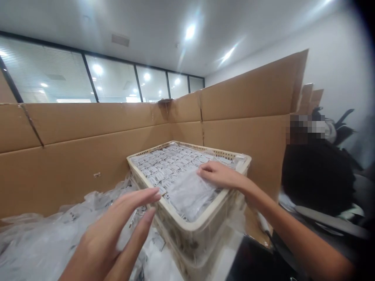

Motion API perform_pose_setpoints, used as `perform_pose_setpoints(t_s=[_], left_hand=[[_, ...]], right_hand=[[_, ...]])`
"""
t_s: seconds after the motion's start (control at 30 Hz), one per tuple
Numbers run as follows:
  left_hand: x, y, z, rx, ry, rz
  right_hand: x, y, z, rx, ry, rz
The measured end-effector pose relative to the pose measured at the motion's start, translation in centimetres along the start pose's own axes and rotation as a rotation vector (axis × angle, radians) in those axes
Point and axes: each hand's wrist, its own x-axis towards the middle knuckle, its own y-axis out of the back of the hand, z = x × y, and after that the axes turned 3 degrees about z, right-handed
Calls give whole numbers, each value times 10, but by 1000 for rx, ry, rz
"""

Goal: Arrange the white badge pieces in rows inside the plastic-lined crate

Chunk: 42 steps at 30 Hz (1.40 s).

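- Plastic packet (190, 191) lies flat on top of the filled crate (202, 224), near its front-right corner, clear film with small grey parts inside.
- Right hand (219, 175) rests palm-down on the packet's far edge, fingers flat and spread; pressing it, not a closed grip.
- Left hand (117, 234) hovers open at the crate's near-left rim, fingers straight, holding nothing, not touching the packet as far as I can tell.
- Progress, as a judgement: crate looks nearly full, rows of packed parts (166, 164) level with the rim; this packet sits above that layer, not yet tucked in.
- Left to do: a heap of loose plastic bags (43, 242) lies left of the crate.
- Crate seems stacked on another one below; hard to tell.
- Cardboard wall (88, 156) closes off back and left, tall flap on the right.
- Another person in dark clothes (319, 175) sits right, behind the cardboard, well apart from the hands.
- Nothing blocks the packet.
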Motion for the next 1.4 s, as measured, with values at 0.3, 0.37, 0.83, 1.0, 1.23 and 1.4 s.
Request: perform_pose_setpoints(t_s=[0.3,0.37,0.83,1.0,1.23,1.4], left_hand=[[93,-51,14,-248,65,-544],[104,-55,14,-258,133,-667],[121,-70,2,-376,280,-1049],[127,-78,5,-217,228,-1145],[136,-92,-4,-58,122,-1229],[140,-97,-6,-27,102,-1254]], right_hand=[[-4,0,0,-63,-34,23],[-6,0,0,-25,6,142],[19,1,-6,241,90,-601],[19,2,-9,171,77,-637],[26,-6,-16,84,46,-663],[27,-6,-24,36,31,-694]])
